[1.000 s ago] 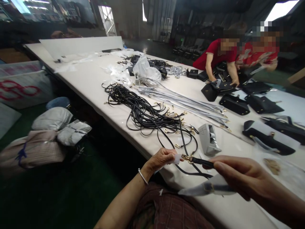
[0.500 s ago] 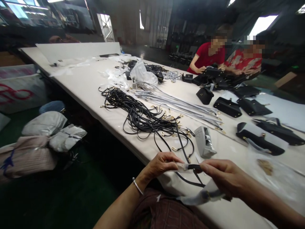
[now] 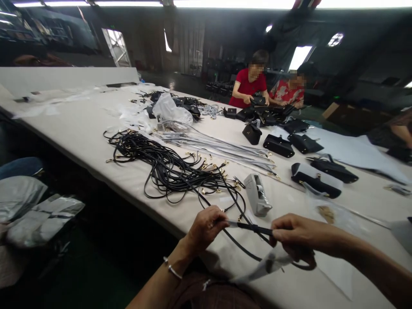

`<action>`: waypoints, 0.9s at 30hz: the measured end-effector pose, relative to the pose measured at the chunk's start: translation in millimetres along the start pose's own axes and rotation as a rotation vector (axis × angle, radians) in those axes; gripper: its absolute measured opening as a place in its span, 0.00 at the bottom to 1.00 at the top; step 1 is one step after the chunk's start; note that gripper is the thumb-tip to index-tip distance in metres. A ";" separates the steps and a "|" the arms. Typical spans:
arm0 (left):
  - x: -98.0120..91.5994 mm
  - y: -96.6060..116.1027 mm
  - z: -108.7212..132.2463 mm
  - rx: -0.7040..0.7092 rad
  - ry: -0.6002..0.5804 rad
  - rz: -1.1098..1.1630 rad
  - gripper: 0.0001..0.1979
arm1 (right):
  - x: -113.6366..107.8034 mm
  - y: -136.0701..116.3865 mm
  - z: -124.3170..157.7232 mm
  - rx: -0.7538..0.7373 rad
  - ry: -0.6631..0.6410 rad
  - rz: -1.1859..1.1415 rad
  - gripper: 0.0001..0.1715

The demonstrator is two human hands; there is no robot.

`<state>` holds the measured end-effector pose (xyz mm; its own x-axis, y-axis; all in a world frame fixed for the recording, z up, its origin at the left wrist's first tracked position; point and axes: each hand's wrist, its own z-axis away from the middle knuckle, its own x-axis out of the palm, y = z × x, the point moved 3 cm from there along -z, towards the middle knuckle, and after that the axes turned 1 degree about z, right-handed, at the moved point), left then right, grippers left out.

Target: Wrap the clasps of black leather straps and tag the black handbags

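My left hand (image 3: pixel 207 225), with a bracelet at the wrist, pinches a strip of clear plastic film (image 3: pixel 232 223) at one end of a black strap (image 3: pixel 255 228). Closed round the strap's other side is my right hand (image 3: pixel 298 236), and the strap is stretched nearly straight between the two. A loop of it shows below the right fingers. Under that hand hangs a translucent plastic sleeve (image 3: pixel 268 264). A grey tape dispenser (image 3: pixel 257 195) stands just beyond the hands. To its left lies a tangled pile of black straps (image 3: pixel 161 165) with gold clasps.
Plastic-wrapped straps (image 3: pixel 219 146) lie behind the pile. Black handbags (image 3: pixel 278 146) are spread along the right of the white table (image 3: pixel 80 128). Two people (image 3: pixel 249 88) handle bags at the far side. Wrapped bundles (image 3: pixel 41 219) sit low on the left.
The view has turned right and tilted up. My hands have drawn apart, and a longer stretch of the black strap shows between them.
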<state>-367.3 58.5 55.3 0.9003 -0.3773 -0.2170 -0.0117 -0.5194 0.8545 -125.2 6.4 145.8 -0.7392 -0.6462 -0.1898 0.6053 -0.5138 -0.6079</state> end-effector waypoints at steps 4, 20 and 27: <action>5.5 -17.0 -0.1 -0.247 -0.053 0.144 0.08 | -9.4 3.3 0.8 -0.031 0.196 0.019 0.34; 36.1 -4.1 -17.2 -0.407 -0.206 0.452 0.12 | 10.8 -32.2 -20.1 -0.060 0.354 0.407 0.22; 32.5 6.9 -18.3 0.120 -0.071 0.003 0.07 | 14.7 -10.1 -43.2 -0.081 0.126 -0.290 0.26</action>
<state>-330.2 56.7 62.7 0.8674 -0.4298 -0.2508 -0.0701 -0.6045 0.7935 -154.9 26.5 115.9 -0.9113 -0.4017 -0.0907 0.3423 -0.6165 -0.7091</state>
